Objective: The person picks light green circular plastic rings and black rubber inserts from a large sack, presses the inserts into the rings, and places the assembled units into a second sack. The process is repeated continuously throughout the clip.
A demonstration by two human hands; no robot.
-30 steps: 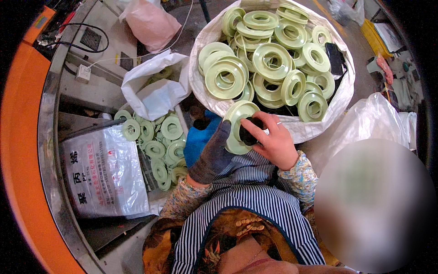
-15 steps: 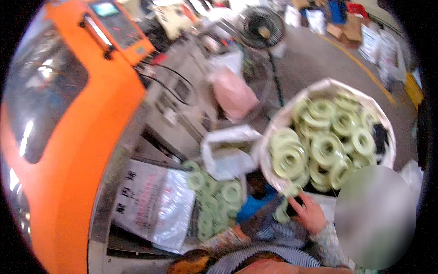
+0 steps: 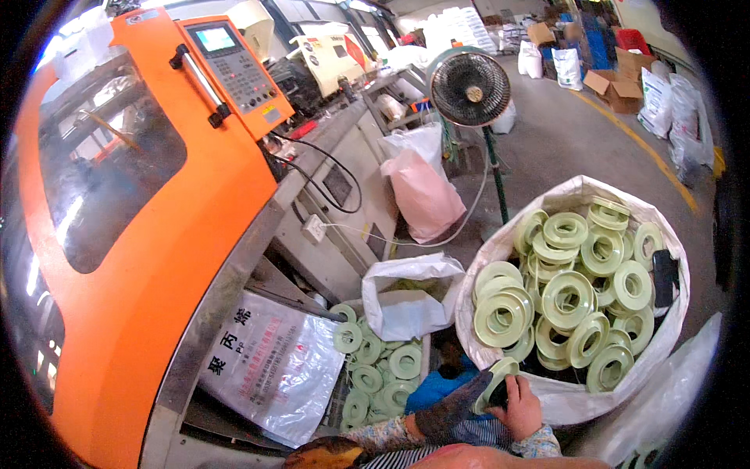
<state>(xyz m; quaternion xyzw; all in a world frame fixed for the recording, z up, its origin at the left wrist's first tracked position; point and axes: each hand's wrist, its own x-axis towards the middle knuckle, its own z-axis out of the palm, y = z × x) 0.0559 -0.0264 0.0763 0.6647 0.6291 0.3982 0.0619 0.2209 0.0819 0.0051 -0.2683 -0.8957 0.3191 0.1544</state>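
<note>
Low in front of me, my left hand (image 3: 451, 409), in a dark grey glove, grips the left edge of a pale green plastic flanged ring (image 3: 494, 381). My right hand (image 3: 522, 409) is bare, with its thumb and fingers closed at the ring's right side. Something dark shows between the right fingers and the ring; whether it is a small tool or the ring's hole I cannot make out. Just beyond the hands stands a white woven sack (image 3: 680, 338) with a rolled rim, heaped with similar green rings (image 3: 567, 300). More flat green rings (image 3: 367, 378) lie in a bin at left.
An orange machine (image 3: 168, 266) with a control panel (image 3: 228, 69) fills the left side. A printed plastic bag (image 3: 269, 363) lies beside it. Ahead are a smaller white sack (image 3: 410, 313), a pink bag (image 3: 422, 199) and a standing fan (image 3: 470, 87). A black object (image 3: 665, 278) rests at the sack's rim.
My view has tilted up and steadied. The right hand has come down toward me with the ring, away from the sack's edge. The gloved left hand now shows clearly, holding the ring too.
</note>
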